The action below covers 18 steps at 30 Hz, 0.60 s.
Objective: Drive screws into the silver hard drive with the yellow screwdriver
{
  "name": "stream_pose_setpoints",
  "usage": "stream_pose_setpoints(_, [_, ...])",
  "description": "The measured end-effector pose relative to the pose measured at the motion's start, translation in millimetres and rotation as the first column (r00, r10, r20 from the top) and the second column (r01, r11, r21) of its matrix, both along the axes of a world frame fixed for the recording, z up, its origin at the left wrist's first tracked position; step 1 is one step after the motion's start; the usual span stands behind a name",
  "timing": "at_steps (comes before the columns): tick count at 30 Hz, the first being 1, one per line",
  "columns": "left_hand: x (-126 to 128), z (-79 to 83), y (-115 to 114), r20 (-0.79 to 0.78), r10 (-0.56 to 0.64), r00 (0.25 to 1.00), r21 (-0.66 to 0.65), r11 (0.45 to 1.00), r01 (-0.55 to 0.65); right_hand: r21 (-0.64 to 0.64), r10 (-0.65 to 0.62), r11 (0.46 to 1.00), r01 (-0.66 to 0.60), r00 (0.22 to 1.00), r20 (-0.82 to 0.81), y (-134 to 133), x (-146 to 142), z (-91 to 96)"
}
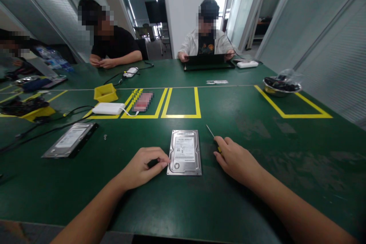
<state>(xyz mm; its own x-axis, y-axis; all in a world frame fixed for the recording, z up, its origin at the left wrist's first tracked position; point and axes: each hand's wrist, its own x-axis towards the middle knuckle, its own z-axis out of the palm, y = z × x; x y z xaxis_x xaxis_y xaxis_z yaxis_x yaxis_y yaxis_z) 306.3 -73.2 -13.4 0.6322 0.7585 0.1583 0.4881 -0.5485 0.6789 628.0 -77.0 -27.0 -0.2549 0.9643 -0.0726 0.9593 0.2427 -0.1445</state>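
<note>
A silver hard drive (185, 152) lies flat on the green table in front of me, its white label facing up. My left hand (147, 166) is at its left edge, thumb and index finger brought together in a pinch against the side. To the right of the drive, my right hand (233, 158) is closed around a screwdriver with a yellow handle (219, 150). The thin metal shaft (210, 130) points away from me, up and left, apart from the drive. Most of the handle is hidden by my fingers.
Another hard drive (70, 140) lies left, with small screws (105, 137) beside it. Behind are a white power bank (108, 108), cables, a yellow bin (105, 93) and yellow tape outlines. A metal bowl (281, 87) stands far right. Several people sit across the table; one holds a dark panel (210, 61).
</note>
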Motion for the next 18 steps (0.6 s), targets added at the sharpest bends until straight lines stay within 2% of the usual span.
stream_pose_setpoints(10, [1.8, -0.7, -4.3, 0.075, -0.067, 0.995, 0.011, 0.998, 0.067, -0.015, -0.005, 1.000, 0.005, 1.000, 0.008, 0.2, -2.6, 2.1])
stream_pose_setpoints(18, [-1.0, -3.6, -4.2, 0.020, -0.122, 0.992, -0.051, 0.991, 0.123, -0.020, -0.005, 1.000, 0.005, 1.000, 0.016, 0.0, -2.8, 4.2])
